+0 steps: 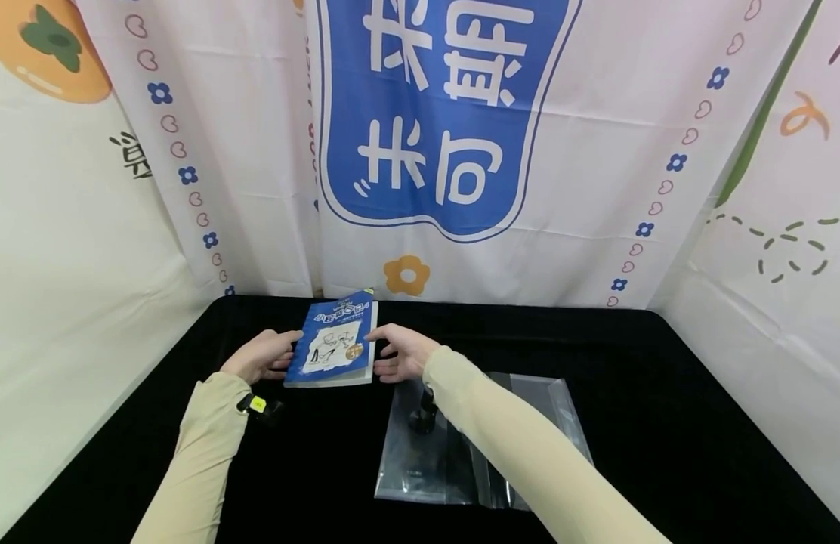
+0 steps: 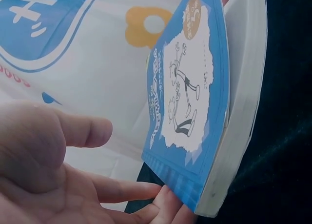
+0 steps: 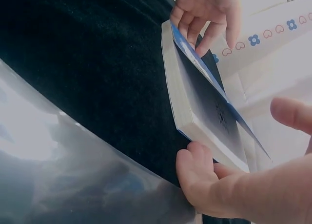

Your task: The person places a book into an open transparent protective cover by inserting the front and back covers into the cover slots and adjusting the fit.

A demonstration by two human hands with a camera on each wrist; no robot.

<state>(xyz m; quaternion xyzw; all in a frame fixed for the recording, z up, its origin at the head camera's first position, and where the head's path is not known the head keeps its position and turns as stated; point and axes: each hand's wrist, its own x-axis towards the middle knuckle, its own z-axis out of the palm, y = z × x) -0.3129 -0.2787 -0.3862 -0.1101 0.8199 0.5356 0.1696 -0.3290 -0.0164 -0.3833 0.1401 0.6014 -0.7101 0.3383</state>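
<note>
Two hands flank a blue paperback lying toward the back of the worktop. The left hand, loosely spread with thumb raised, sets its fingertips to the book's left edge; the right hand, likewise unclenched, grasps nothing at the opposite side. Steady handling would favor light, even pressure from both sides, keeping the gaping, flexible front cover from creasing above its thick, pale page block. Glossy clear plastic sleeve, nearby, rests on velvety black.

Book with cover ajar
</note>
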